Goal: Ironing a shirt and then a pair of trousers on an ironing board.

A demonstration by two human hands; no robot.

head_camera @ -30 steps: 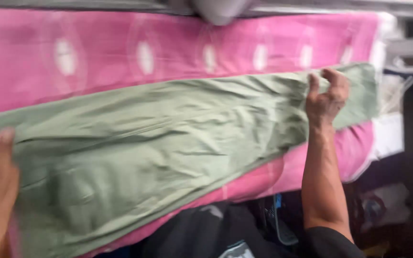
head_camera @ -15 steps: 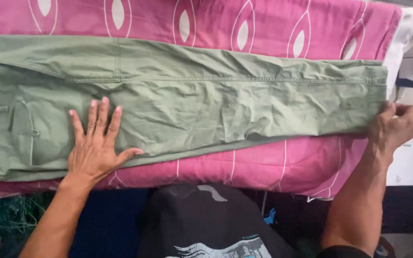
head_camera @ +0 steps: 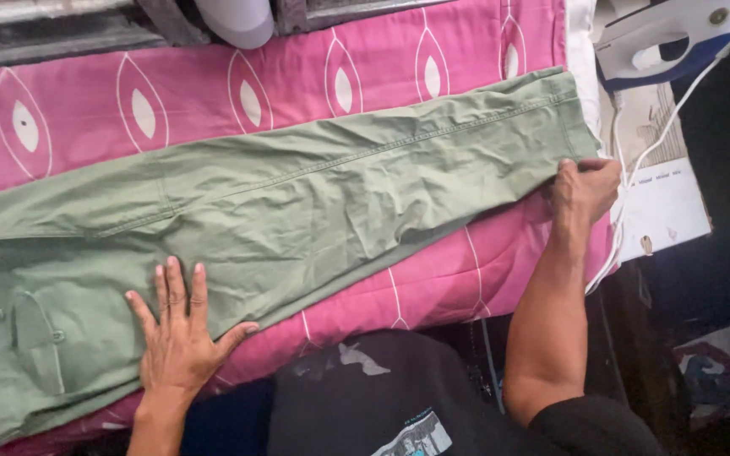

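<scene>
Where the pink patterned cover [head_camera: 433, 279] is spread over the board, we see a pair of green trousers [head_camera: 297, 203] laid lengthwise across it, the waist and a buttoned pocket at the left, the leg ends running up toward the right. The left hand [head_camera: 177, 338] lies flat on the cloth near the lower edge of the trousers — palm down, fingers spread wide, holding nothing. The right hand [head_camera: 583, 187] is at the hem end, its fingers curled around the edge of the fabric and pinching it. Just beyond that hand a white cord [head_camera: 635, 169] hangs down from a white and blue iron [head_camera: 669, 38] standing at the top right corner, beside some printed paper [head_camera: 665, 203] — well apart from the left hand.
</scene>
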